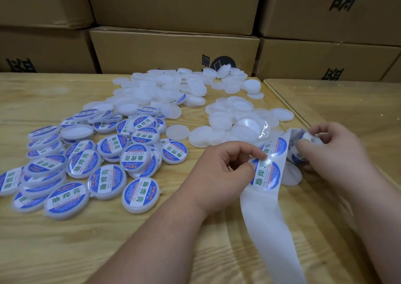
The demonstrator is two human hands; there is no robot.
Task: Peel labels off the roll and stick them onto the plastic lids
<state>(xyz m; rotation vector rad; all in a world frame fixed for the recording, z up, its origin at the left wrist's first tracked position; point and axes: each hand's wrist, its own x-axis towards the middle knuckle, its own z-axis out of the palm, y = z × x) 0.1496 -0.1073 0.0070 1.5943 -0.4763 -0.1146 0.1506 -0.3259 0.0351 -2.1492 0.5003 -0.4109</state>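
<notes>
While stacked cardboard boxes (173, 51) form the rear boundary of the work area, a light wooden table (65, 240) occupies most of the view, with a second table surface (347, 101) abutting it at the right. Blank white plastic lids (165, 90) lie in a loose heap at the far centre of the table, and a smaller group of blank lids (234, 119) lies nearer, just beyond the hands. Labelled lids (104, 160), each carrying a round blue-and-white sticker, are spread in an overlapping pile on the left half of the table.

A white backing strip (271, 223) runs from the right hand diagonally toward the lower edge of the view, its near portion already stripped bare. Two round labels remain on the strip's upper portion. The left hand (219, 171) pinches the edge of the nearer label (265, 175) between thumb and forefinger; the other fingers are curled. The right hand (332, 153) grips the label roll (308, 140), fingers curled around it; the roll is blurred and mostly hidden. One blank lid (291, 176) lies on the table partly under the strip, between the two hands.
</notes>
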